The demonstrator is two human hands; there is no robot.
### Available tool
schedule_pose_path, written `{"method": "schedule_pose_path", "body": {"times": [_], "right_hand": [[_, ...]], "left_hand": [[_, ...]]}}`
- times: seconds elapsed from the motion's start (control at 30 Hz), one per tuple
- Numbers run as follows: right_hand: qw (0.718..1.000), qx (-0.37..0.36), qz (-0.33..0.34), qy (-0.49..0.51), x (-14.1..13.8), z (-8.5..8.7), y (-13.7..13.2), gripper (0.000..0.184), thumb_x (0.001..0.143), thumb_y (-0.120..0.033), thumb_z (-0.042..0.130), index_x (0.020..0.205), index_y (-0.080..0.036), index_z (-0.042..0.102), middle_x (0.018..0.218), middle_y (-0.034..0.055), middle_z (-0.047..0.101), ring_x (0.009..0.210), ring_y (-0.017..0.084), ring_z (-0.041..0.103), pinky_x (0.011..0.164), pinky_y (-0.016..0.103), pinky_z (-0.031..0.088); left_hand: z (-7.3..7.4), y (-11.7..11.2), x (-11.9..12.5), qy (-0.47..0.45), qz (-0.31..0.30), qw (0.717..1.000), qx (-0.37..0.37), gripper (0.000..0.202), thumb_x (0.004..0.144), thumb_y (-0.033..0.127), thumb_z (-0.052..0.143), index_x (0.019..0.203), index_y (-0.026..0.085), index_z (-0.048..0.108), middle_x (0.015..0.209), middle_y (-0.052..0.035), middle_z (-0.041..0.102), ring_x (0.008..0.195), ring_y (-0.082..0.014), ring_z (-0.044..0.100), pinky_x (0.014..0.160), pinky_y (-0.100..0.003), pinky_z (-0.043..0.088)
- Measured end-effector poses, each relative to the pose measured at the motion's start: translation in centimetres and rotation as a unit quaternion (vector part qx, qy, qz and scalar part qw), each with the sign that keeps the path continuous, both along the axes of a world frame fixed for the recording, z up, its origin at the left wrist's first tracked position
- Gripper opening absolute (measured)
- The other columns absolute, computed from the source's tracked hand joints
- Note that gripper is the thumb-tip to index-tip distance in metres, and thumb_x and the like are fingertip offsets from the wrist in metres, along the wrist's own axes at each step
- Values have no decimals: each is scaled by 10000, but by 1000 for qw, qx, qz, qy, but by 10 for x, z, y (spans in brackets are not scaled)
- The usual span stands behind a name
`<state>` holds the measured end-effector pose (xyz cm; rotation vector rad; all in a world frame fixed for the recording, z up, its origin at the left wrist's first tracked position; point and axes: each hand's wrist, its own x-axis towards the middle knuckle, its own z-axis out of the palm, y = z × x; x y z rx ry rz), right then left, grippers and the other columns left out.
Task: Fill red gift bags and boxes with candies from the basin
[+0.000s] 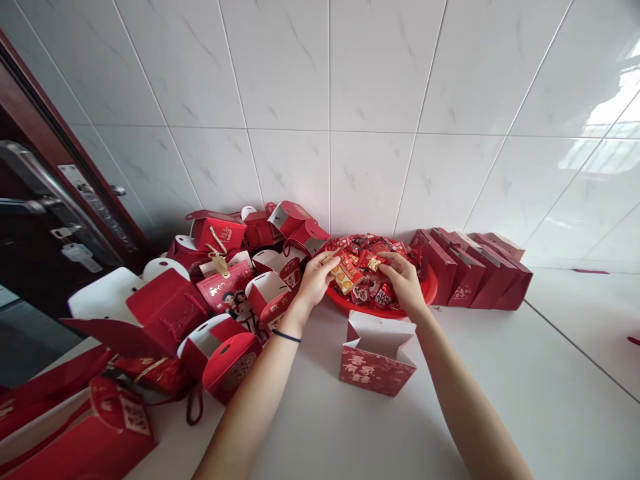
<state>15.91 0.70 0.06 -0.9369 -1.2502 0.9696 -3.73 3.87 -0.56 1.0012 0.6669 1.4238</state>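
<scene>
My left hand (318, 279) pinches a red and gold snack packet (346, 273) over the left side of a round red basin (433, 287). Above the right side of that basin, my right hand (403, 277) is closed on a small red wrapped candy (371, 261) between thumb and fingers. A heap of red-wrapped candies (383, 295) fills the basin. In front of it, between my forearms, a red paper gift box (378, 367) stands upright with its top open and its white inside showing. Its bottom is hidden.
Many red gift boxes (165, 310) lie piled on the left, some with cord handles. Several closed red paper bags (467, 273) stand in a row right of the basin. A tiled wall (370, 173) rises behind; a dark door with a metal handle (40, 180) is at far left.
</scene>
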Motion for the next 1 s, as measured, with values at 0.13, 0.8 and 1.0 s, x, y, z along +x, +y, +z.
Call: {"method": "schedule_pose_path", "body": {"times": [0.13,0.8,1.0], "right_hand": [[998,-25,17,53,1,0,1,299,695,-322,708,965,-205,659,697,-46,601,581,164,661,569,293,535],[998,27,63,-9,-4,8,-4,382,716,-498,807,925,-205,680,789,15,717,763,192,672,722,339,564],[992,52,102,-49,0,27,-15,352,741,-474,820,943,-206,713,902,34,739,859,195,687,808,338,554]], "left_hand": [[-3,3,-2,28,6,1000,9,292,672,309,819,905,193,687,860,-30,730,837,-206,701,767,-307,542],[9,-18,15,284,39,943,166,485,776,547,689,542,169,495,543,51,413,552,-96,390,539,-228,329],[29,-30,12,296,29,929,222,523,790,590,669,550,176,456,597,39,370,605,-108,345,573,-242,319]]}}
